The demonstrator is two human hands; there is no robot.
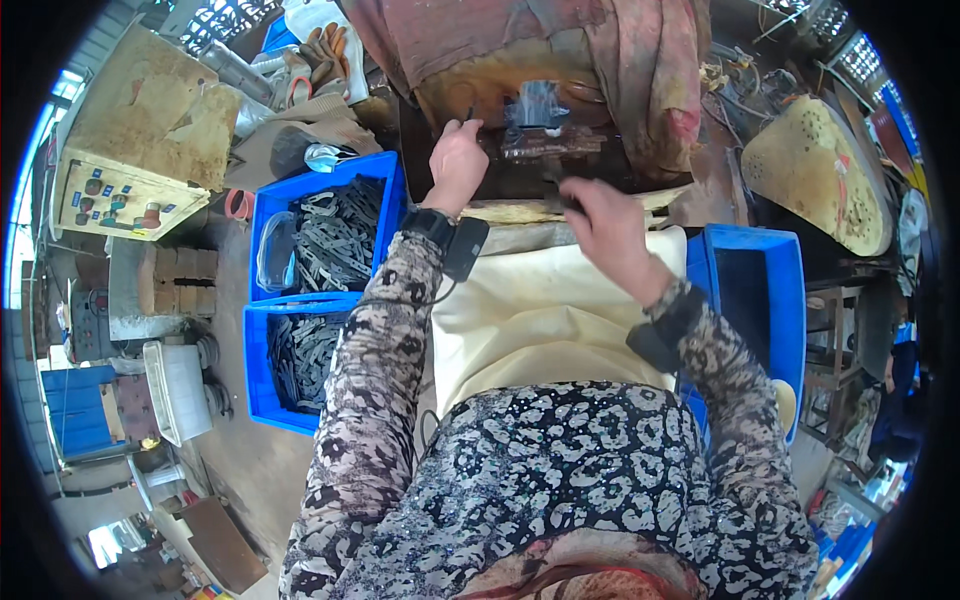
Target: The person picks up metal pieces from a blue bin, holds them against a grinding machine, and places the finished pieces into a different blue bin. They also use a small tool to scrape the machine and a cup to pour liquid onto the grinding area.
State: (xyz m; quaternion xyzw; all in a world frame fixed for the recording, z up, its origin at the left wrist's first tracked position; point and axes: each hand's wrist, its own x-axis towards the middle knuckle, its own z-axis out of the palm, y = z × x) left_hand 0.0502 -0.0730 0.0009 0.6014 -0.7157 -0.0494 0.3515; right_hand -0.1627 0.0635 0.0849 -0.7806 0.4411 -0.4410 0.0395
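My left hand (459, 162) is closed at the left side of a dark machine bed (640, 172), pinching a small dark thin piece (471, 112) that pokes up past the fingers. Closer to me, at the front edge of the bed, my right hand (606, 222) is closed on a dark flat piece (560, 190), mostly covered by the fingers. Between and beyond the hands stands a worn metal block (555, 146), with a shiny grey fixture (537, 104) behind it. Reddish cloth (480, 40) drapes over the machine.
Two blue bins (384, 215) at my left hold many dark flat metal parts (335, 235). Another blue bin (785, 300) stands at my right. A cream cover (540, 320) lies over my lap. Far left is a control box (125, 205) with buttons; gloves (326, 52) lie behind.
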